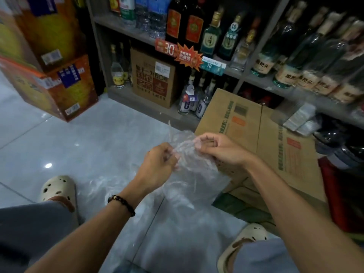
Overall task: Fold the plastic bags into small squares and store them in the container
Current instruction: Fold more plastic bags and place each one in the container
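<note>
Down at the bottom edge, two knees in grey shorts, and cream clogs on both feet: the left clog (59,191) at lower left, the right clog (244,247) at lower right, both flat on the pale tiled floor (82,138). A dark beaded bracelet (121,204) rings the left wrist.

Centre frame now: a clear plastic bag (194,182) hangs in the air above the floor, held at its crumpled top by both hands. The left hand (157,166) has its fingers curled in, pinching the bag's upper left edge. The right hand (220,148) does likewise on the upper right edge, thumb and fingers bent round the film. More clear plastic (110,186) lies on the tiles beneath.

Just behind the right hand, a big brown cardboard box (262,142) with green print. Upper left, stacked orange cartons (59,81). Along the back, grey shelving (137,95) with liquor bottles (212,34), a smaller brown carton (153,77) and red price tags (178,51).
</note>
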### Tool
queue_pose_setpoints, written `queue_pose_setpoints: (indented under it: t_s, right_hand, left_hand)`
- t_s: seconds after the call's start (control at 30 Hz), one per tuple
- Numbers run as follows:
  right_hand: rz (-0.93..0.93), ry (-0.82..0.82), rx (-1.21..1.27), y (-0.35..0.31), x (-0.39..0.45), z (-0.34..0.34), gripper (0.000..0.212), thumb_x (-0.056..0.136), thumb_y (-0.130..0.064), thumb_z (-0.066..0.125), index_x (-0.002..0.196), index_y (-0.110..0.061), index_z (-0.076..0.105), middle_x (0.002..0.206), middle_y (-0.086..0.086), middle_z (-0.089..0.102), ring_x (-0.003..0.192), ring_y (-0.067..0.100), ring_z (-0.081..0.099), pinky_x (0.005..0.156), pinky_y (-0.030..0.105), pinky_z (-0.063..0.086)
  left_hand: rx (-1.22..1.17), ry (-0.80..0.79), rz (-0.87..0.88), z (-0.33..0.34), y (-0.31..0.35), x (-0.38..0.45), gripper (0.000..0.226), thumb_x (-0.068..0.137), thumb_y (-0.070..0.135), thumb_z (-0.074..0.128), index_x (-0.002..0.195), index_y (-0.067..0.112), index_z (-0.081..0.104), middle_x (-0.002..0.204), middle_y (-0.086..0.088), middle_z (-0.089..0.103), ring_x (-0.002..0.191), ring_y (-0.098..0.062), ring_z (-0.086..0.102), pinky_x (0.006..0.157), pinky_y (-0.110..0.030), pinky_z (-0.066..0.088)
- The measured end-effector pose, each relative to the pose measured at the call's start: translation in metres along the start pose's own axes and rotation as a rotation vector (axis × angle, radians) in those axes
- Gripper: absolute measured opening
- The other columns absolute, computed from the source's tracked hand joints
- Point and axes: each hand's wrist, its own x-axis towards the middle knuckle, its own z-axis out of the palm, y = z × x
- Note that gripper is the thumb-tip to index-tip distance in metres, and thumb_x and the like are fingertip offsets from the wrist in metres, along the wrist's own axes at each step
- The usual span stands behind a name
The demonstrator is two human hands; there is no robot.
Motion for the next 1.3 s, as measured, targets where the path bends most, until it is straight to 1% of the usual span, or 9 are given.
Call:
queue_pose_setpoints:
  t_s: [0.23, 0.37, 0.53, 0.63, 0.73, 0.83, 1.07, 1.23, 1.3]
  right_hand:
    - [0.069, 0.044, -0.219, 0.007, -0.035, -0.031, 0.014, 0.084, -0.017, 0.077, 0.079, -0.014, 0.064, 0.072, -0.003, 0.055, 0.069, 0.012, 0.052, 0.072, 0.029, 0.042]
    - [0.079, 0.137, -0.024, 0.005, -0.046, -0.048, 0.027, 0.081, -0.011, 0.077, 0.102, 0.0, 0.066, 0.09, 0.008, 0.065, 0.085, 0.022, 0.062, 0.084, 0.038, 0.051]
    - [0.028, 0.331, -0.141, 0.006, -0.057, -0.056, 0.022, 0.081, -0.002, 0.076, 0.095, -0.016, 0.067, 0.088, 0.003, 0.058, 0.08, 0.014, 0.056, 0.076, 0.025, 0.049]
    - [-0.046, 0.307, -0.314, -0.004, -0.064, -0.059, 0.022, 0.085, -0.001, 0.071, 0.09, -0.022, 0.066, 0.089, 0.001, 0.062, 0.079, 0.009, 0.056, 0.076, 0.026, 0.049]
    - [-0.087, 0.22, -0.445, -0.019, -0.066, -0.056, 0.019, 0.086, -0.002, 0.071, 0.092, -0.02, 0.068, 0.09, 0.001, 0.064, 0.08, 0.013, 0.06, 0.077, 0.031, 0.053]
    - [-0.155, 0.229, -0.491, -0.026, -0.068, -0.061, 0.03, 0.083, 0.0, 0.072, 0.103, -0.022, 0.064, 0.098, 0.009, 0.062, 0.086, 0.024, 0.06, 0.08, 0.04, 0.053]
    - [-0.154, 0.583, -0.104, -0.021, -0.073, -0.085, 0.065, 0.081, 0.012, 0.07, 0.135, -0.018, 0.05, 0.108, 0.002, 0.058, 0.068, 0.002, 0.054, 0.063, 0.018, 0.051]
    - [-0.168, 0.466, 0.019, -0.019, -0.074, -0.078, 0.07, 0.079, 0.015, 0.071, 0.137, -0.016, 0.048, 0.106, 0.011, 0.063, 0.07, 0.008, 0.062, 0.067, 0.024, 0.056]
    - [-0.19, 0.453, 0.069, -0.022, -0.077, -0.08, 0.069, 0.078, 0.012, 0.074, 0.135, -0.017, 0.048, 0.107, 0.011, 0.064, 0.074, 0.012, 0.065, 0.072, 0.027, 0.058]
  left_hand:
    - [-0.318, 0.11, -0.035, -0.008, 0.03, 0.013, 0.01, 0.099, 0.004, 0.051, 0.09, 0.005, 0.047, 0.063, -0.003, 0.048, 0.054, -0.011, 0.057, 0.068, -0.034, 0.057]
    - [-0.377, 0.199, -0.078, -0.006, 0.037, 0.024, 0.022, 0.1, 0.007, 0.05, 0.081, 0.013, 0.041, 0.061, 0.0, 0.044, 0.058, -0.017, 0.049, 0.072, -0.037, 0.057]
    - [-0.014, 0.433, -0.208, 0.004, 0.04, 0.033, 0.047, 0.094, 0.018, 0.06, 0.134, 0.009, 0.039, 0.127, -0.011, 0.051, 0.123, -0.03, 0.047, 0.104, -0.042, 0.042]
    - [0.273, 0.588, 0.24, 0.018, 0.06, 0.021, 0.073, 0.088, 0.022, 0.063, 0.146, -0.001, 0.024, 0.149, -0.019, 0.028, 0.141, -0.032, 0.022, 0.117, -0.042, 0.023]
    - [0.558, 0.226, 0.663, 0.036, 0.079, 0.022, 0.077, 0.082, 0.037, 0.062, 0.146, 0.009, 0.03, 0.151, -0.013, 0.034, 0.146, -0.026, 0.019, 0.12, -0.041, 0.011]
    - [0.676, -0.185, 0.549, 0.049, 0.091, 0.032, 0.067, 0.084, 0.038, 0.068, 0.142, 0.021, 0.04, 0.135, -0.002, 0.056, 0.133, -0.019, 0.043, 0.121, -0.039, 0.01]
    - [0.384, -0.279, 0.269, 0.055, 0.092, 0.038, 0.01, 0.084, 0.027, 0.075, 0.08, 0.028, 0.067, 0.078, 0.009, 0.068, 0.072, -0.006, 0.064, 0.066, -0.026, 0.052]
    - [0.058, -0.376, 0.168, 0.063, 0.111, 0.04, 0.069, 0.073, 0.033, 0.085, 0.129, 0.023, 0.046, 0.114, 0.01, 0.059, 0.107, -0.004, 0.056, 0.09, -0.024, 0.046]
    - [-0.02, -0.43, 0.153, 0.068, 0.119, 0.045, 0.047, 0.08, 0.021, 0.08, 0.12, 0.017, 0.056, 0.099, -0.002, 0.069, 0.095, -0.011, 0.063, 0.087, -0.026, 0.049]
